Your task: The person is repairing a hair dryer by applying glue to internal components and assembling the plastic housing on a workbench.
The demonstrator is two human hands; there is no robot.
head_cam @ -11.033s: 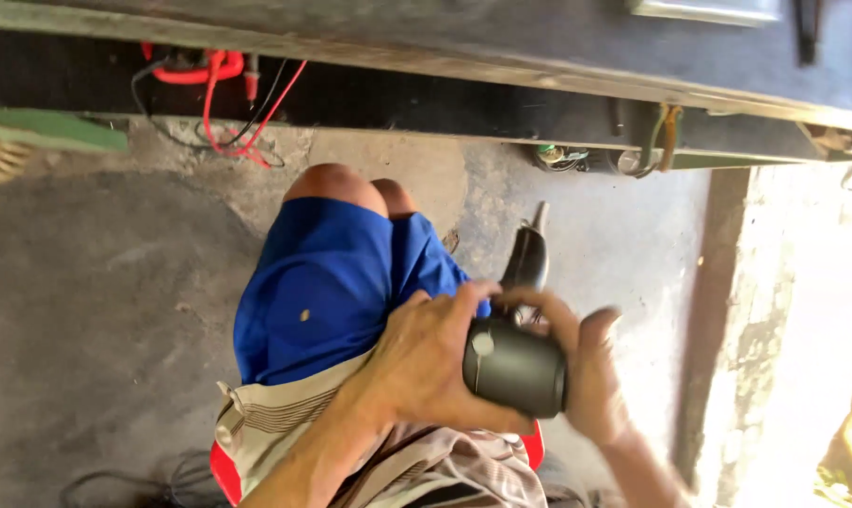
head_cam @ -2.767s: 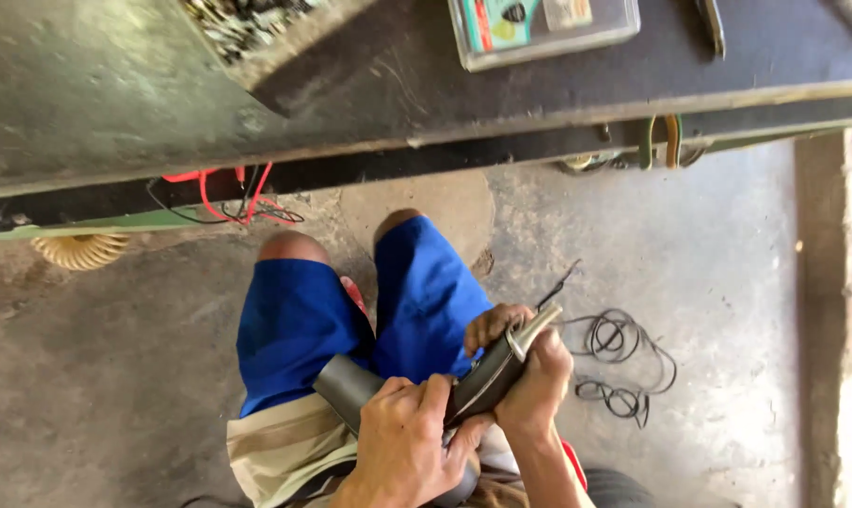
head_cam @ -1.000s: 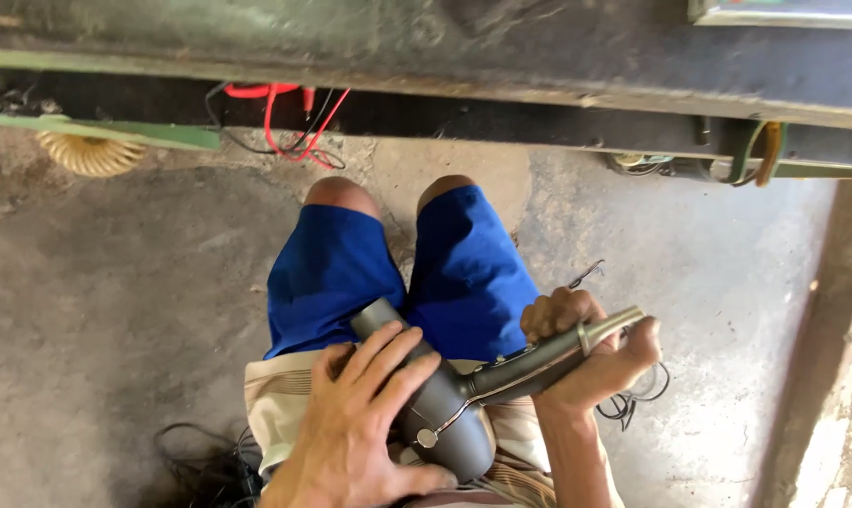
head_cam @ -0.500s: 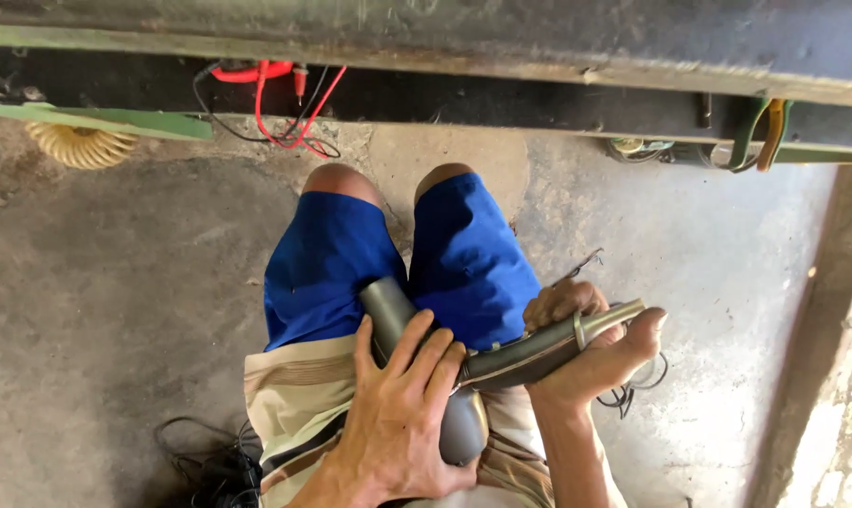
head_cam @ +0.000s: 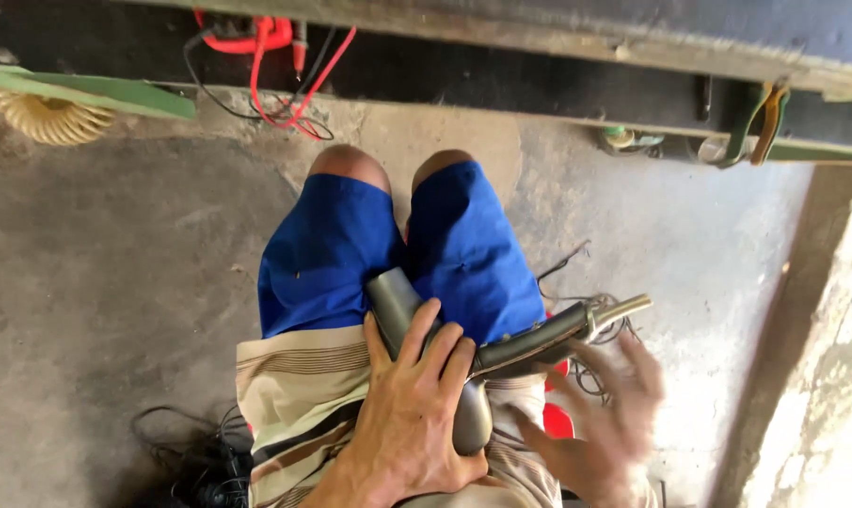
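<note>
I sit in blue shorts with a grey hair dryer [head_cam: 402, 306] lying across my lap, its nozzle pointing toward my knees. My left hand [head_cam: 412, 414] is wrapped over the dryer's round body and holds it down. The dark handle [head_cam: 539, 341] juts out to the right and ends in a pale metal tip [head_cam: 621, 309]. Blurred with motion, my right hand [head_cam: 603, 423] hangs just below that handle with fingers spread and holds nothing.
A workbench edge [head_cam: 576, 47] runs across the top, with red and black wires [head_cam: 275, 56] hanging under it. A coiled yellow hose [head_cam: 49, 118] sits at left. Loose cable [head_cam: 586, 310] lies on the concrete floor at right, more cable [head_cam: 186, 461] at lower left.
My right hand has let go of the dryer's handle and dropped down, fingers spread. My left hand still holds the dryer's body on my lap.
</note>
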